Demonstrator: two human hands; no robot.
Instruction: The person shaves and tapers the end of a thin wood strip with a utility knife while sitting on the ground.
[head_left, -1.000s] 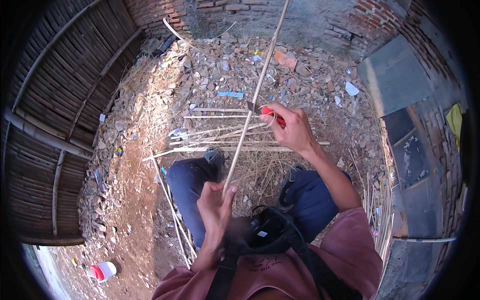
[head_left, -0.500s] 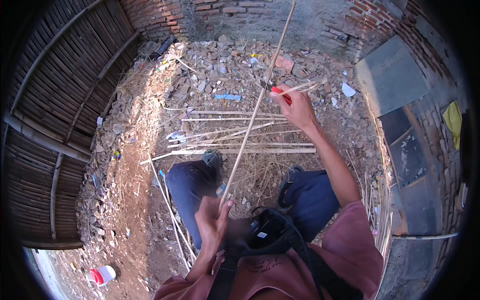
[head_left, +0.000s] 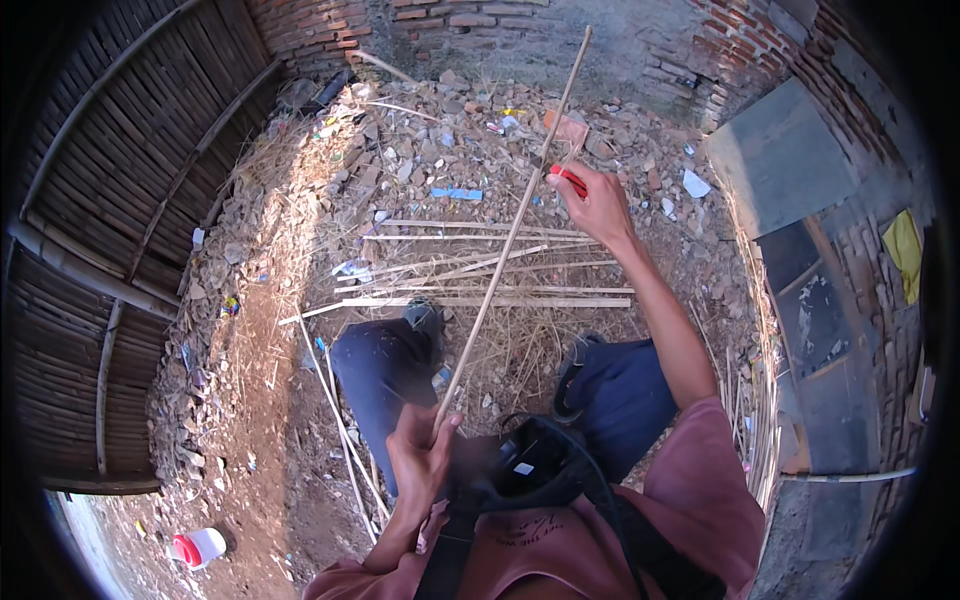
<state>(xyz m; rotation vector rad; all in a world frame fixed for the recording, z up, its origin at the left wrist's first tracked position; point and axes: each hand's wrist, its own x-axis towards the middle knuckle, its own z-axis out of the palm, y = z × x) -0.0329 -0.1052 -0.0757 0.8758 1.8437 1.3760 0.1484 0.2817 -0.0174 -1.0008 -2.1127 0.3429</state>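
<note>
A long, thin bamboo strip (head_left: 497,275) slants from my lap up toward the wall. My left hand (head_left: 420,447) is closed around its near end, above my left thigh. Farther along, my right hand (head_left: 593,205) grips a red-handled knife (head_left: 569,181) against the strip's upper part. The blade is mostly hidden where it meets the strip. Beneath the strip, several split bamboo strips (head_left: 490,301) lie crosswise on the ground in front of my feet.
More strips (head_left: 345,435) lie beside my left leg. Rubble (head_left: 420,150) and a brick piece (head_left: 567,130) cover the ground ahead. A bamboo wall (head_left: 120,150) stands left, leaning panels (head_left: 785,145) right. A red-lidded white container (head_left: 203,547) sits at lower left.
The pale sliver beside my right hand is gone from there. Another pale piece now shows near the far wall at left. The held strip's far tip has come slightly nearer.
</note>
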